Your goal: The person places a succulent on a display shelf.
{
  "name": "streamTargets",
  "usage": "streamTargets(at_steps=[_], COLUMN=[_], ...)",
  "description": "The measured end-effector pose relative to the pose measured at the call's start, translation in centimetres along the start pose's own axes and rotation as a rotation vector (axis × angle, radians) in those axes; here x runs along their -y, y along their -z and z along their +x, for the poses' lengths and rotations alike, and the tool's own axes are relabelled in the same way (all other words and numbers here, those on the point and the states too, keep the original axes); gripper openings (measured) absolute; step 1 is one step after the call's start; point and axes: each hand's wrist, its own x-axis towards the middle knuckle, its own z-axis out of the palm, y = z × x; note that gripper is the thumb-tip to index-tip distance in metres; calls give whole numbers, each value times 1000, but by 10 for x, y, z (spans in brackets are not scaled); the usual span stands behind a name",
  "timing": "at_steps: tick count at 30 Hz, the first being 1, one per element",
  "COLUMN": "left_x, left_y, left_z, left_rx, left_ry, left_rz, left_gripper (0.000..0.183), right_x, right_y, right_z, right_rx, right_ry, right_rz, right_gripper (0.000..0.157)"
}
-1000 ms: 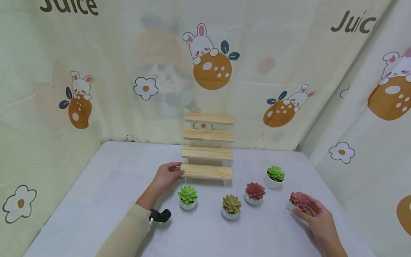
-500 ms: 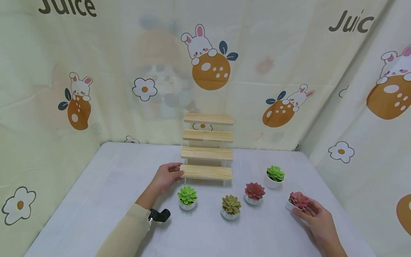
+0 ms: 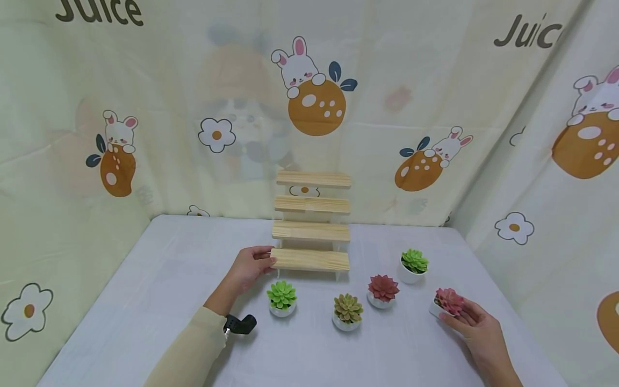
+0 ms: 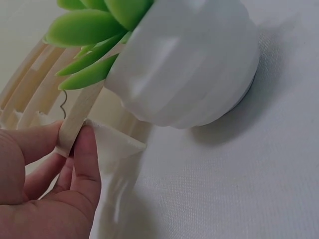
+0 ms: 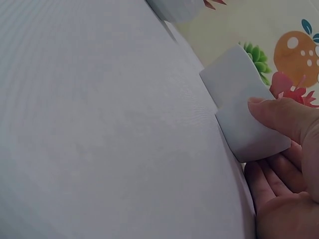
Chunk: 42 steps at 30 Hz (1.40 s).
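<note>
Head view: nothing looks moved since a second ago. The left grip point(image 3: 249, 267) pinches the lowest of four planks point(image 3: 311, 259); the right grip point(image 3: 477, 325) holds one white pot point(image 3: 440, 310) with a pink plant point(image 3: 450, 301). Between them, four pots point(image 3: 347, 324) hold two green plants point(image 3: 282, 294), one olive plant point(image 3: 348, 307) and one red plant point(image 3: 383, 287). Left wrist: one green plant is near the grip. Right wrist: the thumb point(image 5: 280, 113) presses the pot.

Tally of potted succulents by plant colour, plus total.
Bright green succulents: 2
Olive-green succulent: 1
Dark red succulent: 1
Pinkish-red succulent, held in the right hand: 1
Total: 5
</note>
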Motion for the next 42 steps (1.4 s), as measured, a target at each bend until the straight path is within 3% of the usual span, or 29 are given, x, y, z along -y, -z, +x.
streamTargets(at_steps=[14,20,27,36,42], left_x=[2,2,2,2,2], left_y=[-2,-3,-2,-1,-2], left_z=[0,-1,-2,-2,-2], left_rx=[1,-14,-10,-5,-1], left_ry=[-3,4,-24,-41,-56], left_rz=[-28,-24,-26,-37,-37], left_gripper=[43,42,42,42,42], right_x=[-5,-3,11,24,36], right_y=[-4,-6,-11,-21,-26], right_z=[0,-3,-10,-18,-24], right_rx=[-56,-36,4,-20,2], right_ry=[33,98,95,278,334], right_rz=[-15,-21,-100,37,127], right_gripper=[102,97,100,79,72])
